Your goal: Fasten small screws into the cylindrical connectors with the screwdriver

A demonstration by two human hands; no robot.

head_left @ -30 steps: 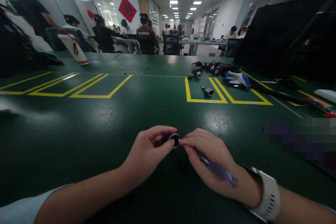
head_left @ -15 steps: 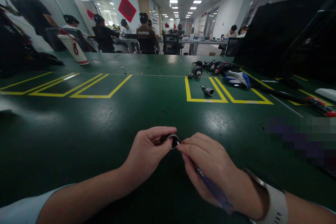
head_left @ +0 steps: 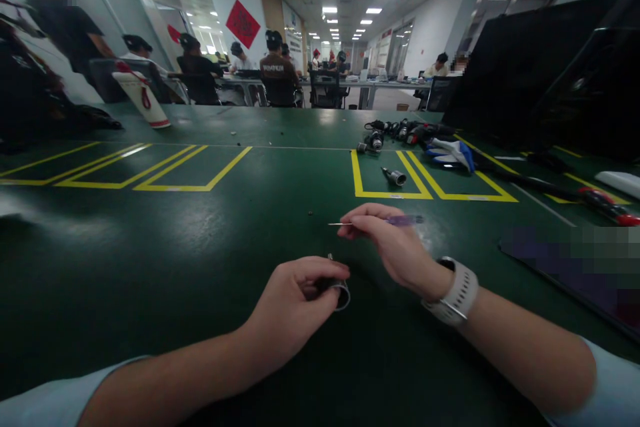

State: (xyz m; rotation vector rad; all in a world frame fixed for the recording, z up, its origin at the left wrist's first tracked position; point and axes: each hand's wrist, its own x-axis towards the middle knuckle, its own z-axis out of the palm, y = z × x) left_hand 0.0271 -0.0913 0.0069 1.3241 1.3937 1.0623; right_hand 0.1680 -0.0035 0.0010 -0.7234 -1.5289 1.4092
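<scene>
A round metal cup (head_left: 345, 297) is held by the left hand (head_left: 293, 300), with fingers and thumb clamped on it, while just past the cup a purple-handled screwdriver (head_left: 406, 220) is gripped in the fingers of the right hand (head_left: 393, 247), and farther past the cup another metal piece (head_left: 396, 177) is seen on the table (head_left: 150, 233).

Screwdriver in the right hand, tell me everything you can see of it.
The screwdriver has a purple handle, possibly plastic, and a thin, straight, metallic-looking shaft. It lies roughly level in the right hand, which hides its middle; the shaft points left, the handle right. The tip's shape is too small to tell.
</scene>
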